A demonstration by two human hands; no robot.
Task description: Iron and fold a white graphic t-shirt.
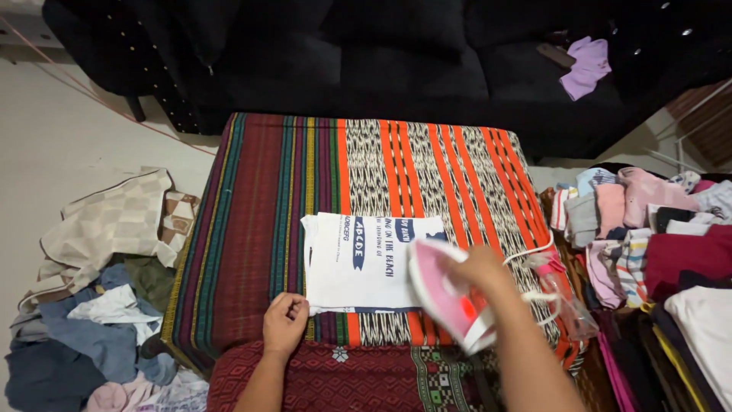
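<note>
A small white garment with dark blue print [358, 263] lies flat on a striped woven cloth [274, 198] that covers a low table. My right hand [480, 271] grips the handle of a pink and white iron [442, 297], held at the garment's right edge; the iron is blurred. A white cord [534, 248] trails off to its right. My left hand [284, 322] pinches the garment's near left corner, fingers curled on the fabric.
A heap of unfolded clothes [99, 305] lies on the floor at left. Stacks of folded clothes [656, 229] sit at right. A dark sofa [396, 53] with a purple cloth [585, 67] stands behind the table. A patterned red cloth [343, 378] covers my lap.
</note>
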